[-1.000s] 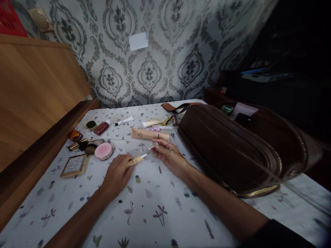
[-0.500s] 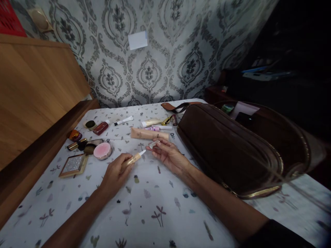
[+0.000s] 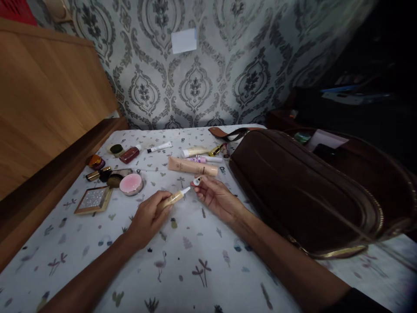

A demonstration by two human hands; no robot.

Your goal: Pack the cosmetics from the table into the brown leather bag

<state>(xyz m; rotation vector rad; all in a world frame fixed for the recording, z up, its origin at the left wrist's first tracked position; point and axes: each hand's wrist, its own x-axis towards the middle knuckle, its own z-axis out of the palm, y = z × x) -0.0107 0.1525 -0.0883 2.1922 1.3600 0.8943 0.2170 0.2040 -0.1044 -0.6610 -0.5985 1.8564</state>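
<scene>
My left hand (image 3: 148, 218) is closed round a small beige tube (image 3: 175, 197) whose white tip points up and to the right. My right hand (image 3: 215, 198) pinches a small clear cap (image 3: 196, 180) between thumb and fingertips, just beyond the tube's tip. Both hands hover low over a white patterned sheet (image 3: 195, 261). A long peach tube (image 3: 192, 166) lies right behind them.
A large brown bag (image 3: 293, 187) with a gold zip lies open at the right. Cosmetics lie at the left: a pink compact (image 3: 130, 183), a glittery square case (image 3: 93, 199), a red bottle (image 3: 129, 154), several small tubes (image 3: 198, 152). A wooden headboard (image 3: 48, 104) stands at the left.
The tube in my left hand has tilted up towards my right hand, and the cap has come closer to its tip. The view has shifted a little.
</scene>
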